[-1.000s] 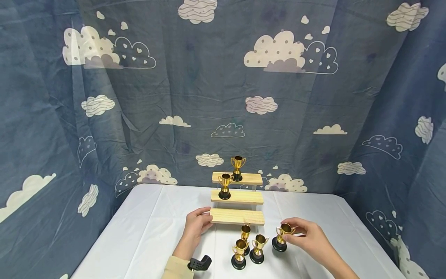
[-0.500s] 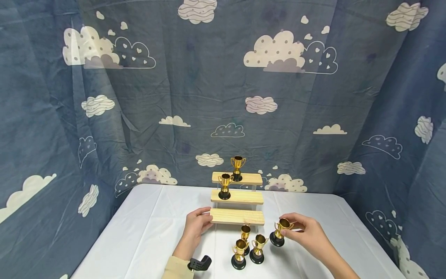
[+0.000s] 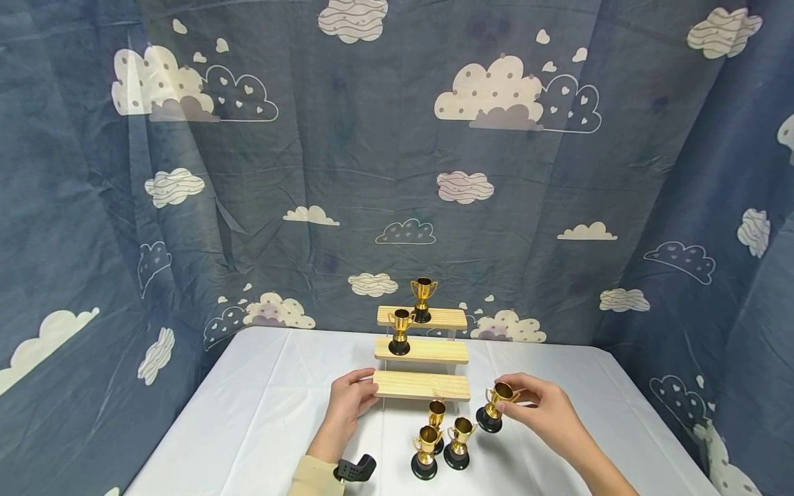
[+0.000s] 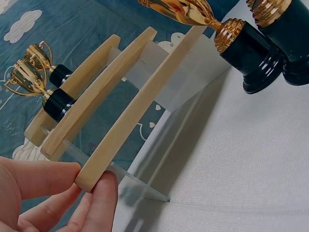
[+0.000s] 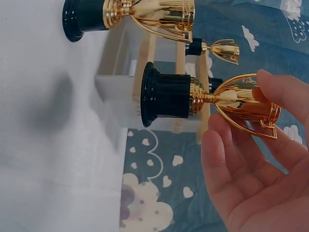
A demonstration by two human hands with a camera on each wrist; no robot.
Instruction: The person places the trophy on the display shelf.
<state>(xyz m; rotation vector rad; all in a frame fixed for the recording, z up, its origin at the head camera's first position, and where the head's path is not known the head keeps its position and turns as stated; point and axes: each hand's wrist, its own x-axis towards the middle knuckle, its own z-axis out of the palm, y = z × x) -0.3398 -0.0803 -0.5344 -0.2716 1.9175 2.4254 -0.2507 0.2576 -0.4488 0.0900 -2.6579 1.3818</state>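
Note:
A three-tier wooden display stand with clear side panels stands on the table. My left hand pinches the left end of its lowest shelf between thumb and fingers. To the right of the stand, my right hand holds a small gold trophy with a black base by its cup, tilted and raised off the cloth. One trophy is on the top shelf and another trophy on the left of the middle shelf.
Three more trophies stand close together in front of the stand: a front one, a right one and a partly hidden one. A white cloth covers the table, and a blue cloud-patterned curtain surrounds it.
The right hand has lifted its trophy a little and carried it leftward, toward the stand. The left hand stays at the lowest shelf's end, and the other trophies have not moved.

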